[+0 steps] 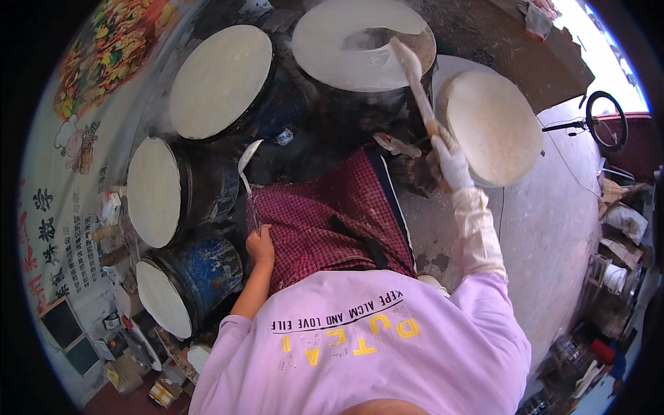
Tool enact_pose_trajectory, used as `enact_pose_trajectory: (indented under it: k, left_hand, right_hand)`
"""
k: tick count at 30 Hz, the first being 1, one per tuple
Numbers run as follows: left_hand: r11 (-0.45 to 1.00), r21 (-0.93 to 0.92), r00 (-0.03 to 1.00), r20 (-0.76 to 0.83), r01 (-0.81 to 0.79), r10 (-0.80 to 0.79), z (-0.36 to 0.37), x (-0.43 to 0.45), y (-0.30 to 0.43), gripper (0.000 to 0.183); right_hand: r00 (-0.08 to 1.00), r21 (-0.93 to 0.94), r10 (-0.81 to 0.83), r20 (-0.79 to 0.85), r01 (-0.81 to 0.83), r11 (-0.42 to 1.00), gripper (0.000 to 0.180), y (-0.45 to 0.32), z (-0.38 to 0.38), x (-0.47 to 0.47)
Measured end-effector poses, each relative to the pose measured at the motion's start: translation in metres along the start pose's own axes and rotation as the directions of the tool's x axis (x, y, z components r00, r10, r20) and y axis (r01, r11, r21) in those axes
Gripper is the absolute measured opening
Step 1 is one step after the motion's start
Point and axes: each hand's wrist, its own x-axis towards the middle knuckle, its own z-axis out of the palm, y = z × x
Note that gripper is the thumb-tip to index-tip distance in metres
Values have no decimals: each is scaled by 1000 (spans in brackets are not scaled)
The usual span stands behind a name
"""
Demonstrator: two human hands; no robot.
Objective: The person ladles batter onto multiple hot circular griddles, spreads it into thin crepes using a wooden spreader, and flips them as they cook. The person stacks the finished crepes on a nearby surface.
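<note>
My left hand [261, 248], bare, is closed around the handle of a metal ladle [248, 161], whose bowl holds pale batter. On my right hand [453, 165] is a white glove, shut on the handle of a batter-coated spreader [415, 70]. The spreader's far end lies over a round griddle [426, 46] at the top. Pale batter [321, 46] covers most of that griddle, with a bare dark patch near the middle and a bare strip at the right edge. Steam blurs part of it. A stack of round thin flatbreads [495, 129] stands right of my gloved hand.
Several drum stoves stand in an arc at the left, including a batter-covered griddle [223, 83], another [154, 192] and a lower one [163, 298] on a blue drum [218, 275]. A ring light [606, 122] stands at the right. A cardboard sheet [555, 67] lies at upper right.
</note>
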Motion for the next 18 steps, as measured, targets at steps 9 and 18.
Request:
enact_pose_trajectory:
  k: [9, 18]
  left_hand:
    - [1000, 24, 1000, -5, -14, 14, -2, 0, 5, 29]
    - [998, 58, 1000, -14, 0, 1, -1, 1, 13, 30]
  right_hand:
    - [832, -791, -528, -172, 204, 577, 47, -20, 33, 70]
    - [802, -605, -533, -270, 290, 742, 43, -50, 8, 185]
